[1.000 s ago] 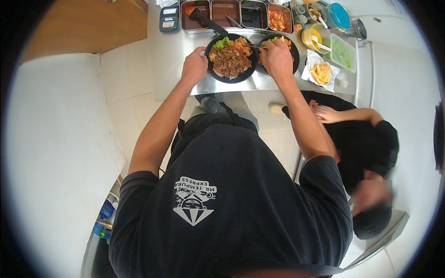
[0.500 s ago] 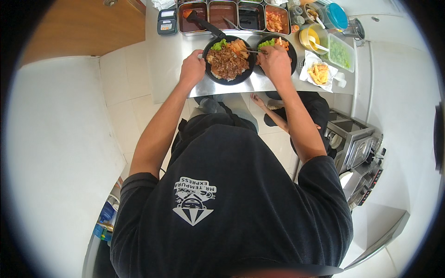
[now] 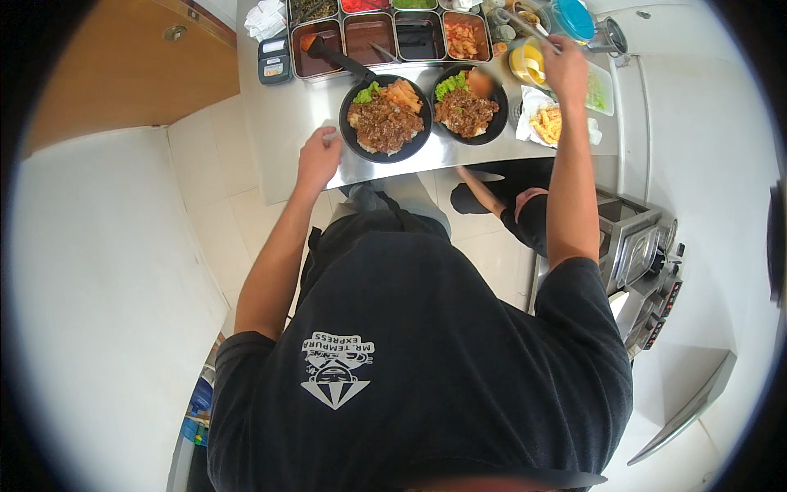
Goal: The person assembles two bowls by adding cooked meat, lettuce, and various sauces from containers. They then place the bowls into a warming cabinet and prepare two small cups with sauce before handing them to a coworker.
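Note:
Two black bowls of rice topped with sauced meat, green lettuce and orange kimchi stand side by side: the left bowl (image 3: pixel 386 157) and the right bowl (image 3: pixel 467 139). A blurred orange-brown patch covers part of the right bowl's far side. Just left of the left bowl, my left hand (image 3: pixel 317 161) hovers open and holds nothing, its fingers loosely bent. My right hand (image 3: pixel 566 74) is raised above the yellow tub (image 3: pixel 525 64), closed around a long metal utensil (image 3: pixel 533 29) that looks like tongs. Its far end points toward the jars at the back and is blurred.
Steel sauce pans (image 3: pixel 369 34) line the counter's back; a black-handled brush (image 3: pixel 348 61) leans out of one. A card terminal (image 3: pixel 274 61) stands left. Fried pieces on paper (image 3: pixel 544 123) lie right. Another person's arm (image 3: pixel 482 193) shows below the counter.
My right hand has left the right bowl and moved right and up with the metal utensil. My left hand has let go of the left bowl's rim and drawn back toward me.

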